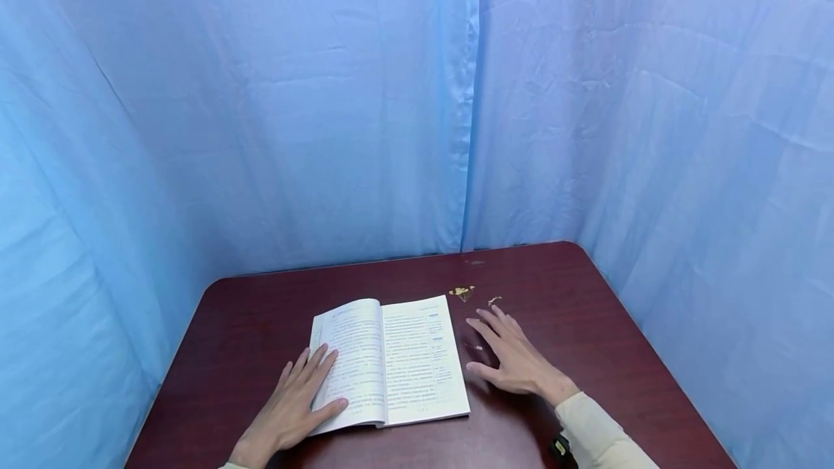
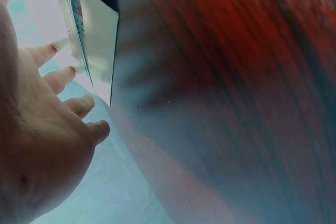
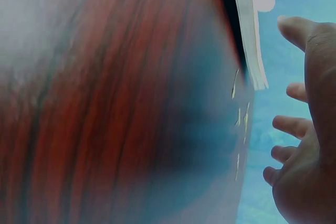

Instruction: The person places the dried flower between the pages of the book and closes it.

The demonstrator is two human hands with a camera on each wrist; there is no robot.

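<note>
An open book [image 1: 417, 364] with printed pages lies on the dark red table, its spine running away from me. My left hand [image 1: 296, 400] rests on the left page, fingers spread and thumb near the lower part of the text. In the left wrist view, the fingertips [image 2: 63, 74] touch the side of the book [image 2: 100, 35]. To the right of the book, my right hand [image 1: 515, 357] hovers over the table with spread fingers and holds nothing. The right wrist view shows that hand [image 3: 299, 156] apart from the book's edge [image 3: 249, 30].
The table [image 1: 260, 317] has rounded far corners. Yellowish worn marks [image 1: 462, 292] show on its surface beyond the book's right corner. Blue curtains [image 1: 326, 129] hang behind the table and along both sides. A dark band [image 1: 560, 447] sits by the right sleeve [image 1: 596, 429].
</note>
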